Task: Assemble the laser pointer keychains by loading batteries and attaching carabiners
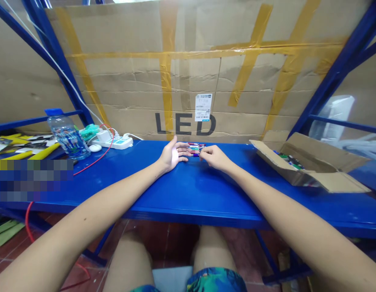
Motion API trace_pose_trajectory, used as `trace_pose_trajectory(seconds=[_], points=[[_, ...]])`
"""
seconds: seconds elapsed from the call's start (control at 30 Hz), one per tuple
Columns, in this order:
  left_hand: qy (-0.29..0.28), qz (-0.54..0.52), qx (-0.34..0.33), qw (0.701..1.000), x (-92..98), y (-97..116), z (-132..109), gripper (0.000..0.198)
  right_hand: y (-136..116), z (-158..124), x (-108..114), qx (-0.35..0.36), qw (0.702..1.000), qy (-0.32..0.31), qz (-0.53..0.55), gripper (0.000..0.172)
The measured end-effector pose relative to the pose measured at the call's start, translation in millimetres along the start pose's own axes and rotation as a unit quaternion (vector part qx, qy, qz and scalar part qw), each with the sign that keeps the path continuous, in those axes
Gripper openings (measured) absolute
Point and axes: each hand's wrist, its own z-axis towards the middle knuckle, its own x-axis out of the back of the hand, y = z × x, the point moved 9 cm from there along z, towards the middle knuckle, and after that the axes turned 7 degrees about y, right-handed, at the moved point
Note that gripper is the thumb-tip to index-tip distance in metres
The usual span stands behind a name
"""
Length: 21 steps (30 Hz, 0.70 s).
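A small row of slim pens [194,149], red, blue, green and purple among their colours, lies side by side near the back of the blue table. At their left ends is my left hand [172,156], thumb raised and fingers stretched out flat, the fingertips reaching the pens. My right hand [216,157] is closed at the right ends, thumb and forefinger pinching at a pen; the fingers partly hide what they grip.
An open cardboard box [309,178] with more pens stands at the right. To the left are a plastic bottle [68,136], a white power strip [119,142] and a red cable [95,165]. A large taped carton [130,93] marked LED backs the blue table [176,194].
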Motion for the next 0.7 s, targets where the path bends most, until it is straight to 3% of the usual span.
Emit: trace_pose_trajectory(seconds=[0.7], points=[[-0.032, -0.011, 0.018, 0.999, -1.5, -4.6, 1.4, 0.067, 0.5, 1.4, 2.3, 0.003, 1.0, 0.005, -0.014, 0.028]])
